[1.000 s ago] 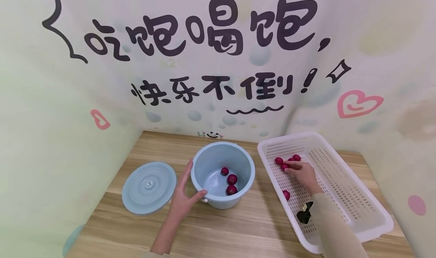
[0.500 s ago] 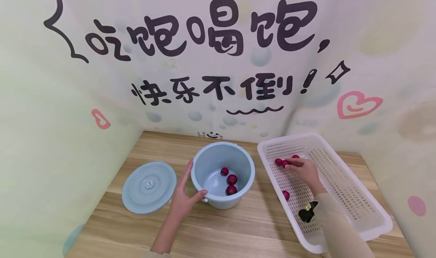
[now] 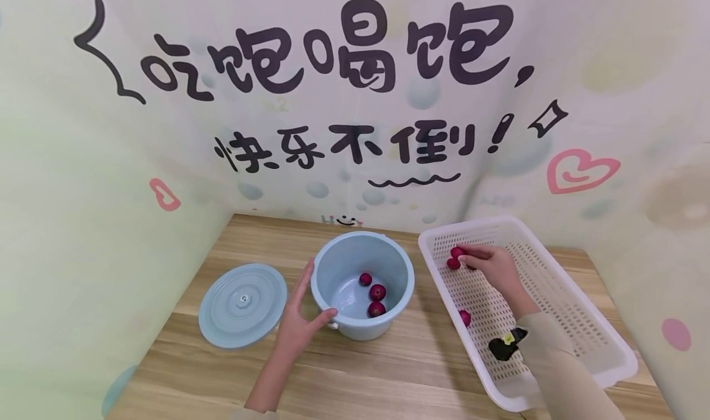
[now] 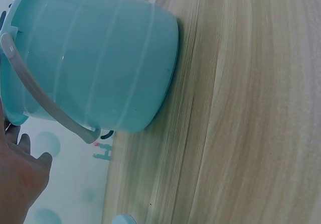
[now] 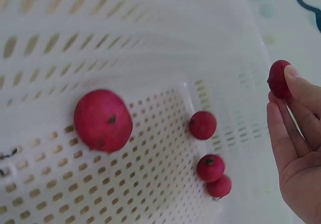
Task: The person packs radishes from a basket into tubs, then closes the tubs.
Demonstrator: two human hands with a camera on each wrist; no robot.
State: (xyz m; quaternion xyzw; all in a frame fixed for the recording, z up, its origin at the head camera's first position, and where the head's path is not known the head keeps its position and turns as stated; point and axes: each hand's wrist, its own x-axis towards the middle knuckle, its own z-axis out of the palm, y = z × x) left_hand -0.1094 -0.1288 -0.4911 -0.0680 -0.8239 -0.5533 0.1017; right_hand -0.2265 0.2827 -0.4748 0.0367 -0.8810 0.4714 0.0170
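Note:
My right hand (image 3: 493,269) pinches a red radish (image 5: 279,78) between thumb and fingertips, raised over the far-left part of the white basket (image 3: 554,272). Below it lie several more radishes: a small group near the far end, including one radish (image 5: 202,125), and a separate radish (image 3: 465,318) closer to the basket's near left side. My left hand (image 3: 296,327) rests against the left side of the light blue bucket (image 3: 363,330), its thumb stretched along the near rim and its fingers along the outside. Inside the bucket sit three radishes (image 3: 378,292).
To the left of the bucket lies its round blue lid (image 3: 242,306) on the wooden table (image 3: 383,386). The bucket's pale handle (image 4: 45,96) hangs down its side. A lettered wall covering (image 3: 349,189) rises right behind the table. The basket has tall perforated walls.
My right hand has lifted a radish from the group in the basket, moving slightly up and away. My left hand and the bucket stay in place.

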